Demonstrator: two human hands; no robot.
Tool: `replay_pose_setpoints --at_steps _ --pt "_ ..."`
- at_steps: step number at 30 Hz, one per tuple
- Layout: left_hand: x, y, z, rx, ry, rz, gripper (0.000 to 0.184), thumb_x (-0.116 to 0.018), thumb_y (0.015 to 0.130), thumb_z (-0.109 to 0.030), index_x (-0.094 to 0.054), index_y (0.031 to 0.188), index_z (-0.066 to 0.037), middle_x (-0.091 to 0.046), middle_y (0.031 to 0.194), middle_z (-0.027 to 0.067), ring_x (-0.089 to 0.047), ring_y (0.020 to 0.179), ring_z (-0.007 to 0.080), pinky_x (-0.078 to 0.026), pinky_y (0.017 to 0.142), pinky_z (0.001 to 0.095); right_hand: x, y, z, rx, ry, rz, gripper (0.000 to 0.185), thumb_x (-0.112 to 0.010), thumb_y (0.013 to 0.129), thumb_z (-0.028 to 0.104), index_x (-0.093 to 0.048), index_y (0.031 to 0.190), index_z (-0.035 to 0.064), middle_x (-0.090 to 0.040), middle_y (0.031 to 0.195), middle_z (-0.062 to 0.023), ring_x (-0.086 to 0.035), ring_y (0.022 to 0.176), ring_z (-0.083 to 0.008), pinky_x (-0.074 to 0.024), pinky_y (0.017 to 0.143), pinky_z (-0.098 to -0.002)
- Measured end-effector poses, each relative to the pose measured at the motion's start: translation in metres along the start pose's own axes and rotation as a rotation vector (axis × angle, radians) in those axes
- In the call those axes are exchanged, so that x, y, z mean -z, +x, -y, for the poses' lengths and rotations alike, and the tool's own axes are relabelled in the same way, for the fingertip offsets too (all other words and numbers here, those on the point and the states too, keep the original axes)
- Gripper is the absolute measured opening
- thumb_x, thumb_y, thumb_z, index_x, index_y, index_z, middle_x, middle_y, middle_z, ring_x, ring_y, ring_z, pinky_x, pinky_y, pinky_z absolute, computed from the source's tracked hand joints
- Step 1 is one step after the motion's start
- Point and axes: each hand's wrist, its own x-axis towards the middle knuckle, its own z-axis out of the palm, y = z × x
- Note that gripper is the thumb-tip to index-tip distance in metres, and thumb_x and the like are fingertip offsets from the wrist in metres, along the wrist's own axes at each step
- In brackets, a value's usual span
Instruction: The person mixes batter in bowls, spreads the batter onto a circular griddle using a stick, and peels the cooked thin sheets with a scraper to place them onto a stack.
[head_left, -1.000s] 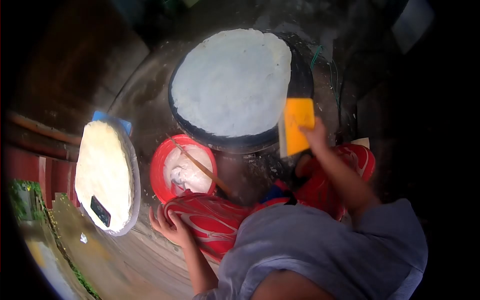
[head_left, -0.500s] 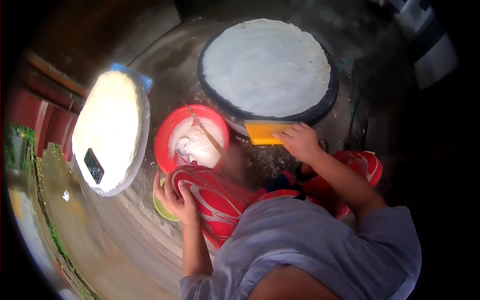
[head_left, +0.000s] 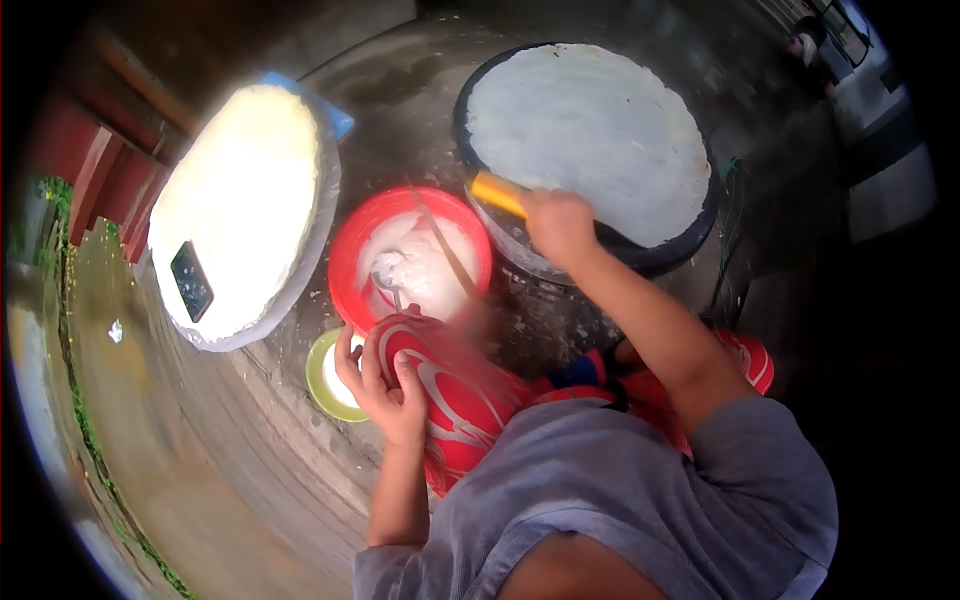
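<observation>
My right hand [head_left: 560, 225] grips a yellow scraper [head_left: 499, 194] at the near left edge of a round dark griddle [head_left: 688, 245]. A thin pale layer of batter [head_left: 590, 140] covers most of the griddle's top. With its fingers apart, my left hand [head_left: 388, 392] rests on my knee in red patterned cloth and holds nothing. Just beyond that knee stands a red basin [head_left: 343, 265] of thick white batter [head_left: 440, 275]. A ladle [head_left: 386, 277] lies in the batter, and a thin stick [head_left: 445, 243] crosses the basin.
To the left is a large round pile of pale sheets [head_left: 240, 190] with a black phone [head_left: 191, 281] on it. Something flat and blue [head_left: 338, 122] shows behind the pile. A green bowl [head_left: 318, 388] with white contents sits beside my left hand. Green cord [head_left: 732, 180] lies right of the griddle.
My right hand has moved the scraper up and left along the griddle's near edge, and turned it more edge-on. The whole view has shifted, showing more of the green bowl. My left hand stays on the knee.
</observation>
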Motion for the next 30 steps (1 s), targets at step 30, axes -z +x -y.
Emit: replay_pose_setpoints --at_steps 30 --pt "0.002 0.02 -0.003 -0.019 -0.036 0.059 0.038 -0.057 0.074 -0.01 -0.056 0.11 0.003 -0.038 0.128 0.0184 -0.038 0.116 0.0324 -0.033 0.092 0.0395 -0.02 0.193 -0.034 -0.676 0.081 0.085 0.025 -0.059 0.074 0.018 -0.061 0.096 0.006 -0.065 0.09 -0.0113 -0.063 0.085 -0.0275 -0.0489 0.071 -0.0385"
